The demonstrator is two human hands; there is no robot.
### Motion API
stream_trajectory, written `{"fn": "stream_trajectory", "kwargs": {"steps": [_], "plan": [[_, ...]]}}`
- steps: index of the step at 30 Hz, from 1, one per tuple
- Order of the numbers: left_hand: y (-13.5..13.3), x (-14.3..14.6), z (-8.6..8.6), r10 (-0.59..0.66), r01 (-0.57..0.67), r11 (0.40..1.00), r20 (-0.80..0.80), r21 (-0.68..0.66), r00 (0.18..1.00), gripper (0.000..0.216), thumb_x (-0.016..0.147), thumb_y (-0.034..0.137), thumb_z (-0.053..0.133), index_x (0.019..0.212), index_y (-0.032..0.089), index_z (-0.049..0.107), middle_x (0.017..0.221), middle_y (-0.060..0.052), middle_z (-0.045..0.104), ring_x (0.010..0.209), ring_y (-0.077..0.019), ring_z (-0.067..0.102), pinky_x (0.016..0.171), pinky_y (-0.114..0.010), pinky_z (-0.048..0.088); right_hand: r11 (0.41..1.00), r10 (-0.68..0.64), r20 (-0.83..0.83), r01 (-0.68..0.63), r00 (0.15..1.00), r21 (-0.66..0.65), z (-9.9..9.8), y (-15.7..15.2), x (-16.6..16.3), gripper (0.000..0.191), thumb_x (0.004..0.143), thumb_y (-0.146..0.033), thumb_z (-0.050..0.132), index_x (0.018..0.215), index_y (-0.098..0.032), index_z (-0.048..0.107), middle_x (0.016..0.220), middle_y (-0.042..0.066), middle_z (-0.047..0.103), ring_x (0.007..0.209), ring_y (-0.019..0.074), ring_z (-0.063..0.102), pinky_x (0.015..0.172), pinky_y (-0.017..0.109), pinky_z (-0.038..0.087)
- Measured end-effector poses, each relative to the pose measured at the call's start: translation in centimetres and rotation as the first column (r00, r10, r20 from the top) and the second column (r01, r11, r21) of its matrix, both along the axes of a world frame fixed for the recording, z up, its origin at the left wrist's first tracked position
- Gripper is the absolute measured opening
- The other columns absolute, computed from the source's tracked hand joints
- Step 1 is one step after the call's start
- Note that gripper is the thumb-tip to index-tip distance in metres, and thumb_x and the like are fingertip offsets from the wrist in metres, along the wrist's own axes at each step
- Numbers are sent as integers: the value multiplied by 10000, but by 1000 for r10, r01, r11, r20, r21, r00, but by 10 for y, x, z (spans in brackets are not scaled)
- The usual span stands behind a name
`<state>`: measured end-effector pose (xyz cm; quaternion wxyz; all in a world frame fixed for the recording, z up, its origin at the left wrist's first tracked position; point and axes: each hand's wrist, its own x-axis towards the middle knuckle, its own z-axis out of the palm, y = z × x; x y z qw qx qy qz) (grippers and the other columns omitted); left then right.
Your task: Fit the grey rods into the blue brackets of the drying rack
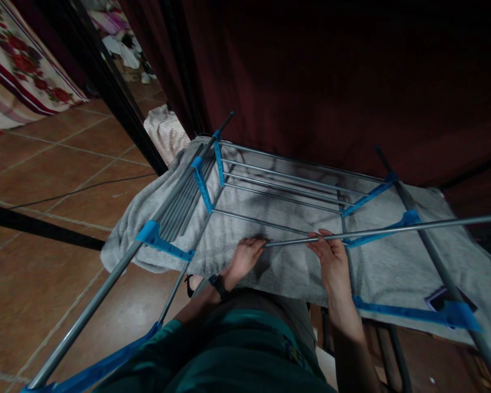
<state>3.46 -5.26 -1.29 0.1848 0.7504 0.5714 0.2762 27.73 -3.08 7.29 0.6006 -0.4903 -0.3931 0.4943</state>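
Note:
Between my two hands runs a thin grey metal rod (393, 230), its right end reaching past the frame's edge. My left hand (247, 257) has its fingers closed around the rod's left tip. Farther right, my right hand (330, 254) pinches the same rod from below with thumb and fingers. Both hands are inside a partly built rack with grey tubes (437, 262) and blue plastic brackets (376, 238). Several rods (278, 195) span the rack's far side, behind my hands. More loose rods (184, 196) lie bunched beside the left brackets.
A grey blanket (286, 278) covers the surface under the rack. A dark phone-like object (437, 299) lies on it at the right. Dark red curtains (311, 82) hang behind. A black frame post (118, 98) stands left, over the tiled floor (77, 174).

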Motion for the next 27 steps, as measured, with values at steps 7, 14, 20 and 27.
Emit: {"fn": "stream_trajectory", "kwargs": {"steps": [7,14,20,27], "plan": [[0,6,2,16,-16,1000,1,-11,1000,261,988,224,576,1203,207,722,1078,-104,765,1011,-254,711,934,-400,542,1000,27,10,-27,1000,1,-3,-5,-11,346,797,-467,797,1044,-250,688,991,39,752,952,216,712,856,419,607],[-1,12,2,-43,41,999,196,12,980,278,996,282,578,1233,213,707,1128,-104,760,1041,-253,712,962,-405,553,1000,14,58,-15,998,20,-3,-5,-10,338,812,-481,777,1033,-247,674,959,36,745,927,220,713,840,421,609],[-3,28,3,-53,97,992,423,-83,905,239,998,274,542,1158,214,710,1085,-79,759,1008,-217,708,915,-331,550,999,20,113,-24,993,30,-1,-4,-11,354,828,-492,758,1068,-247,673,971,43,745,953,237,713,847,428,603],[-4,39,19,46,79,976,545,-204,837,179,971,303,569,1008,202,712,898,-34,726,826,-175,667,769,-265,512,993,115,148,-115,982,-6,-8,-8,-23,346,841,-504,737,1080,-261,680,1029,51,751,987,249,713,872,452,608]]}}
